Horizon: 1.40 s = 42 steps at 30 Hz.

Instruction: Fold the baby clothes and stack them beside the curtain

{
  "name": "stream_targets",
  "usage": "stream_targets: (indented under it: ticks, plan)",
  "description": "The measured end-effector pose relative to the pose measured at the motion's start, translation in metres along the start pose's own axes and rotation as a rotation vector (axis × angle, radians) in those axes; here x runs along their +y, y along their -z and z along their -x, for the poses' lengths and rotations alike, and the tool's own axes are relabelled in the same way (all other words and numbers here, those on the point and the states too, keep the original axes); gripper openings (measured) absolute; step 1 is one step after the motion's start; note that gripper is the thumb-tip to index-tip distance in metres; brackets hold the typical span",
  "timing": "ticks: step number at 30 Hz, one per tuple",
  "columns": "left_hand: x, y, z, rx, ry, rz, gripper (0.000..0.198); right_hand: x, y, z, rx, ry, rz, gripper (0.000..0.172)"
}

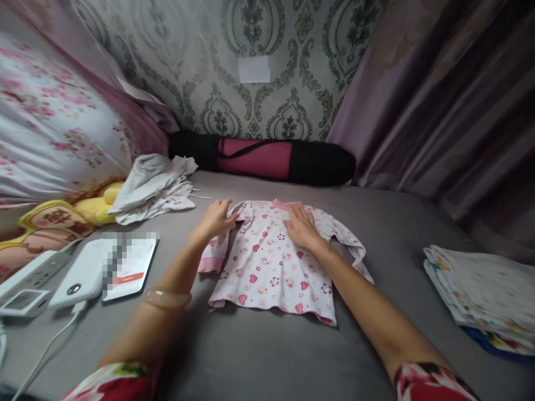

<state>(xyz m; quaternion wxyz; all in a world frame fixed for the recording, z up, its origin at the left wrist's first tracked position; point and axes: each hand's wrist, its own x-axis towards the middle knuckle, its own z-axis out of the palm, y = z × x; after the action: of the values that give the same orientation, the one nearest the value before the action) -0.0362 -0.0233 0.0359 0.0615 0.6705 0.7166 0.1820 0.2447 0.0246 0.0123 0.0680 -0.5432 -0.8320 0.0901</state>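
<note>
Here we are, and the shirt (267, 270) sits at the centre of the frame, spread on the grey sheet (259, 359), its pink collar (288, 205) away from the person and its hem towards them. The right hand (301, 227) is open, laid on the chest just below that collar, fingers pointing towards the upper left of the frame. Good spot, I'd say: a flat palm there should anchor the cloth without dragging it.

Over on the shirt's left edge, the left hand (219, 219) is open too, fingers parted and slightly bent beside the top of the sleeve; whether the fingertips press the fabric, I can't tell from here. That sleeve comes down at the left, its pink cuff (211, 264) on the sheet. The other sleeve (354, 245) angles out to the right of the frame, creased, its far end running close to the right forearm.

For a tidy job on this flattening, my advice: light pressure, strokes outward from the middle, one palm steadying the chest. Thin cloth like this probably bunches if pushed too hard. The hem looks wavy, lower left corner slightly curled, so it deserves a gentle tug too. And mind that right forearm crossing the shirt's lower right; lean it down and it could rumple the side.

There's a neat stack of cloth (487, 284) at the right edge, a crumpled pale cloth (152, 186) at upper left.
</note>
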Motion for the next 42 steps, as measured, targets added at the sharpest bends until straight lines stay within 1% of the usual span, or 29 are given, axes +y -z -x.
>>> stream_targets:
  ticks: [2,5,7,10,13,16,18,20,22,25,28,31,34,35,37,39,42]
  plan:
    - [-0.015,0.004,0.033,-0.006,0.061,0.027,0.050,-0.022,-0.005,0.032,-0.091,0.077,-0.057,0.061]
    - [-0.026,0.005,0.072,0.016,0.123,0.078,0.045,-0.044,-0.012,0.068,-0.171,0.107,-0.082,0.062]
    - [-0.024,0.004,0.091,0.040,0.136,0.131,0.038,-0.050,-0.016,0.080,-0.184,0.100,-0.052,0.062]
    - [-0.014,-0.001,0.110,0.040,0.100,0.236,0.029,-0.052,-0.021,0.084,-0.159,0.101,0.009,0.062]
    - [-0.006,-0.006,0.123,0.012,0.051,0.286,0.029,-0.052,-0.021,0.083,-0.132,0.108,0.035,0.060]
    - [-0.004,-0.006,0.130,-0.018,-0.015,0.264,0.031,-0.057,-0.013,0.084,-0.166,0.107,0.018,0.061]
    - [-0.006,-0.004,0.133,-0.042,-0.061,0.243,0.031,-0.067,-0.006,0.088,-0.173,0.152,0.014,0.061]
    - [-0.008,-0.002,0.135,-0.057,-0.097,0.228,0.029,-0.080,-0.004,0.092,-0.162,0.241,0.017,0.062]
    - [-0.011,-0.001,0.135,-0.051,-0.123,0.221,0.025,-0.093,-0.007,0.097,-0.188,0.313,0.006,0.065]
    - [-0.014,-0.003,0.134,-0.036,-0.162,0.199,0.017,-0.102,-0.016,0.102,-0.258,0.339,-0.020,0.068]
    - [-0.016,-0.008,0.135,-0.020,-0.202,0.143,0.023,-0.100,-0.020,0.101,-0.293,0.336,-0.018,0.068]
    - [-0.014,-0.012,0.137,0.007,-0.215,0.080,0.028,-0.095,-0.010,0.089,-0.298,0.389,-0.030,0.065]
    - [-0.012,-0.014,0.137,0.029,-0.174,0.059,0.029,-0.093,0.004,0.060,-0.241,0.445,-0.119,0.044]
    - [-0.012,-0.016,0.137,0.044,-0.158,0.073,0.028,-0.093,0.006,0.047,-0.209,0.426,-0.158,0.039]
    - [-0.012,-0.018,0.135,0.098,-0.137,0.124,0.025,-0.095,0.006,0.016,-0.112,0.339,-0.212,0.038]
    - [-0.012,-0.020,0.134,0.171,-0.115,0.185,0.022,-0.097,-0.001,-0.017,-0.014,0.258,-0.219,0.036]
    - [-0.014,-0.019,0.131,0.246,-0.032,0.269,0.017,-0.103,-0.018,-0.060,0.078,0.133,-0.212,0.037]
